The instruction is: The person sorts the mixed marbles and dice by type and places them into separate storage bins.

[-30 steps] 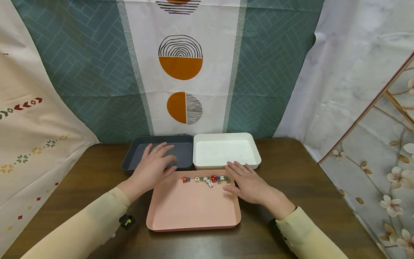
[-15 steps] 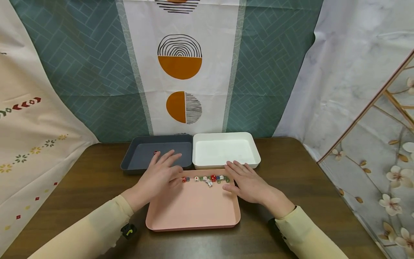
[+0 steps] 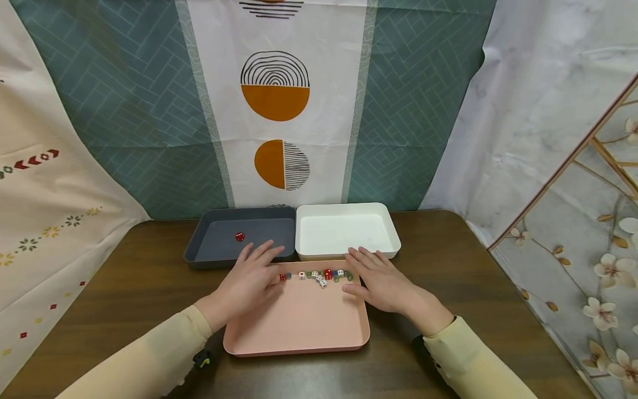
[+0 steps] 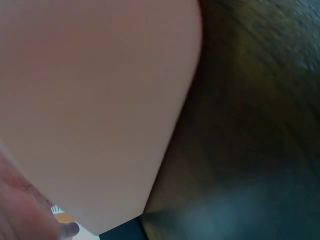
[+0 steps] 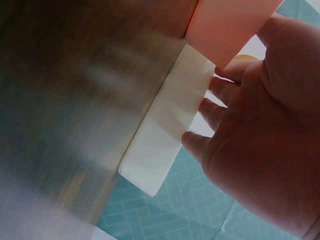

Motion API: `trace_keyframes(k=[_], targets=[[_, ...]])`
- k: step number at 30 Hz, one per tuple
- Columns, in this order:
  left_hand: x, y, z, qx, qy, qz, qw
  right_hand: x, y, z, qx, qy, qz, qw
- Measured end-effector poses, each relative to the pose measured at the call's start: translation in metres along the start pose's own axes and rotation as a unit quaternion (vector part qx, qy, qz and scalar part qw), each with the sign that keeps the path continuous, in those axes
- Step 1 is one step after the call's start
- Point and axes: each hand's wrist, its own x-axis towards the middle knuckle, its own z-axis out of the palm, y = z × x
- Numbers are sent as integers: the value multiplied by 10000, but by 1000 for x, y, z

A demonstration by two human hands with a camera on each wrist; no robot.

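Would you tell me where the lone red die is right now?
In the head view, the red die lies inside the dark grey tray, left of the white tray.

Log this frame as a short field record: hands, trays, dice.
left hand: open, fingers flat over the pink tray's left edge, beside the dice row
right hand: open, resting at the pink tray's right edge
pink tray: nearest the person, row of small dice along its far side
grey tray: holds one red die
white tray: no dice visible
table: dark wood
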Motion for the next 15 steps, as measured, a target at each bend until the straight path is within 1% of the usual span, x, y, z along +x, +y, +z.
trace_keyframes(k=[10,15], targets=[[0,-1,7,120,128,34,9998,0,-1,0,13,4,-6,10000],[0,-2,9,61,244,68,9997,0,-2,-1,-18,33,-46,10000]])
